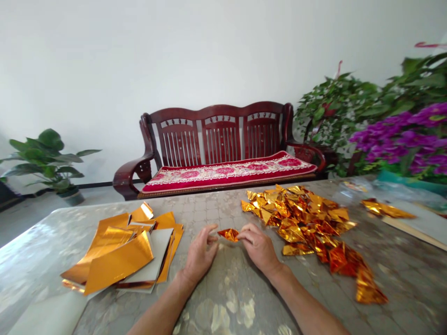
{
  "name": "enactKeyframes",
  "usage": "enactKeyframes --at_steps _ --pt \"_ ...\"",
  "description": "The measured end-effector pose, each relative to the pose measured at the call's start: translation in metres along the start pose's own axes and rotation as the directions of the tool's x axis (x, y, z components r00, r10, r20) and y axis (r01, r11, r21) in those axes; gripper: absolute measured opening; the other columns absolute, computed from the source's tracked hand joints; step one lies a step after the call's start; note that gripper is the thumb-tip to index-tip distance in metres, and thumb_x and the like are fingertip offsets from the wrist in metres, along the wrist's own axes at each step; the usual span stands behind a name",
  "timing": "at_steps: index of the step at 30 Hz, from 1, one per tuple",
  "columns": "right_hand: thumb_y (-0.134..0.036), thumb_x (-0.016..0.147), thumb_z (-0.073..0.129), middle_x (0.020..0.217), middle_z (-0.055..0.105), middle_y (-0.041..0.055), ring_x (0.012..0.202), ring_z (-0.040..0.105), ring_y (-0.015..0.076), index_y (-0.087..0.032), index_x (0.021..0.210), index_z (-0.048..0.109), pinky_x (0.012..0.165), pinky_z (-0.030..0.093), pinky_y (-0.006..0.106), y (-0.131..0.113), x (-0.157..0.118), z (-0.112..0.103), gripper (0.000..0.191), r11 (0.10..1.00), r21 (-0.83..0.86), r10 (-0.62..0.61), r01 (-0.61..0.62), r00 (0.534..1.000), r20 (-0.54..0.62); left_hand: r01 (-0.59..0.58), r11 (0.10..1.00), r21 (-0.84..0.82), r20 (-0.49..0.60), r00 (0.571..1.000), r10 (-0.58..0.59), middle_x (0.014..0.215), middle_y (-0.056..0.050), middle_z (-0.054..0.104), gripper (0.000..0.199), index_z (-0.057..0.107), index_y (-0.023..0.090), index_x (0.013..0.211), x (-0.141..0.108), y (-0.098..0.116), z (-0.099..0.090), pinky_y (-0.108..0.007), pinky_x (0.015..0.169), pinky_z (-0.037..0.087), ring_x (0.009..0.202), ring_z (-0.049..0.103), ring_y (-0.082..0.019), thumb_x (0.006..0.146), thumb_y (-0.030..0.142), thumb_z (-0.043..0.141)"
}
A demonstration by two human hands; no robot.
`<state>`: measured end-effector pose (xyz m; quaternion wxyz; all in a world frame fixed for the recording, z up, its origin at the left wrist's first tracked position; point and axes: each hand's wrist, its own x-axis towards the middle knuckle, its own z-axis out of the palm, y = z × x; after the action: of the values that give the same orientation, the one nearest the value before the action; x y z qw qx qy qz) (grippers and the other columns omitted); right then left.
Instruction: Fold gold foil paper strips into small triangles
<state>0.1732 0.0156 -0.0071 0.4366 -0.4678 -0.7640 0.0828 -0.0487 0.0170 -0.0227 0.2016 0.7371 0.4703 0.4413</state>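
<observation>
A small folded gold foil paper piece (228, 235), pointed at its ends, is held just above the table between my two hands. My right hand (260, 246) pinches its right end between thumb and fingers. Beside the left tip, my left hand (201, 251) has its fingers curved and a gap between thumb and forefinger; it seems not to grip the piece. Flat sheets of gold foil paper (118, 260), some showing a pale back, lie in a loose stack to the left. To the right spreads a heap of folded foil pieces (300, 214).
The patterned tabletop (216, 298) carries another foil piece (387, 208) near a pale board (419, 225) and clear plastic (352, 188) at the right. Purple flowers (401, 139) stand behind them. Beyond the table is a wooden bench (223, 139); a potted plant (52, 163) stands left.
</observation>
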Motion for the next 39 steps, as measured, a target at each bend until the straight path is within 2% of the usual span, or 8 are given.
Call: enactKeyframes --at_steps 3,6,15,24,27,30,33,39 --pt "-0.012 0.086 0.054 0.088 0.068 0.0016 0.082 0.065 0.0152 -0.025 0.083 0.074 0.074 0.049 0.024 0.003 0.001 -0.003 0.024 0.999 -0.03 0.016 -0.017 0.999 -0.043 0.107 0.994 0.027 -0.034 0.994 -0.106 0.086 -0.001 0.071 0.045 0.049 0.019 0.127 0.001 -0.003 0.0 -0.032 0.08 0.054 0.082 0.07 -0.017 0.083 0.012 0.051" --pt "-0.012 0.086 0.054 0.089 0.068 0.0021 0.083 0.065 0.0157 -0.026 0.083 0.074 0.074 0.049 0.024 0.005 0.002 -0.007 0.024 0.995 -0.096 0.029 -0.039 0.995 -0.1 0.155 0.985 0.072 -0.025 0.988 -0.154 0.077 0.001 0.068 0.039 0.052 0.018 0.123 0.003 -0.006 -0.001 -0.032 0.077 0.053 0.076 0.068 -0.017 0.084 0.014 0.05" --pt "-0.016 0.088 0.053 0.09 0.067 0.0031 0.084 0.064 0.0173 -0.025 0.085 0.074 0.075 0.048 0.027 0.03 0.016 -0.044 0.023 0.94 -0.309 0.029 -0.146 0.935 -0.355 0.016 0.995 0.098 0.002 1.0 -0.017 0.107 -0.005 0.07 0.024 0.067 0.023 0.101 0.003 -0.016 0.001 -0.035 0.086 0.054 0.094 0.068 -0.02 0.086 0.017 0.048" --pt "-0.019 0.086 0.056 0.09 0.067 0.0057 0.084 0.058 0.0211 -0.024 0.084 0.077 0.072 0.042 0.03 0.07 0.018 -0.102 0.022 0.793 -0.474 0.027 -0.383 0.799 -0.6 -0.011 0.994 0.11 0.062 0.998 0.005 0.101 -0.006 0.072 0.02 0.07 0.023 0.086 0.004 -0.006 -0.003 -0.036 0.089 0.054 0.097 0.067 -0.021 0.087 0.019 0.05" --pt "-0.02 0.084 0.058 0.089 0.067 0.007 0.081 0.055 0.0227 -0.024 0.083 0.078 0.069 0.039 0.032 0.08 0.014 -0.113 0.021 0.725 -0.524 0.031 -0.446 0.782 -0.622 -0.017 0.994 0.11 0.079 0.997 0.008 0.099 -0.006 0.073 0.021 0.07 0.023 0.084 0.004 -0.005 -0.003 -0.035 0.088 0.054 0.097 0.068 -0.021 0.087 0.019 0.05" --pt "-0.019 0.08 0.06 0.089 0.069 0.007 0.075 0.051 0.0221 -0.025 0.084 0.079 0.062 0.034 0.033 0.086 0.009 -0.115 0.021 0.673 -0.558 0.092 -0.485 0.804 -0.588 -0.019 0.993 0.115 0.083 0.996 0.009 0.099 -0.006 0.073 0.021 0.07 0.023 0.083 0.003 -0.007 -0.002 -0.036 0.088 0.055 0.096 0.069 -0.021 0.086 0.019 0.05" --pt "-0.013 0.076 0.058 0.092 0.07 0.0056 0.074 0.051 0.0217 -0.026 0.088 0.079 0.062 0.034 0.033 0.087 0.007 -0.113 0.028 0.678 -0.543 0.146 -0.495 0.815 -0.56 -0.019 0.993 0.118 0.086 0.996 0.009 0.099 -0.006 0.074 0.021 0.07 0.023 0.082 0.003 -0.009 -0.002 -0.036 0.088 0.055 0.096 0.069 -0.021 0.086 0.019 0.05" --pt "-0.009 0.073 0.05 0.091 0.069 0.0059 0.084 0.057 0.0232 -0.023 0.087 0.078 0.076 0.044 0.034 0.081 0.014 -0.117 0.034 0.803 -0.393 0.107 -0.447 0.758 -0.644 -0.009 0.993 0.115 0.082 0.997 0.0 0.099 -0.005 0.073 0.02 0.07 0.023 0.085 0.002 -0.01 -0.002 -0.036 0.088 0.055 0.097 0.068 -0.021 0.088 0.02 0.05"
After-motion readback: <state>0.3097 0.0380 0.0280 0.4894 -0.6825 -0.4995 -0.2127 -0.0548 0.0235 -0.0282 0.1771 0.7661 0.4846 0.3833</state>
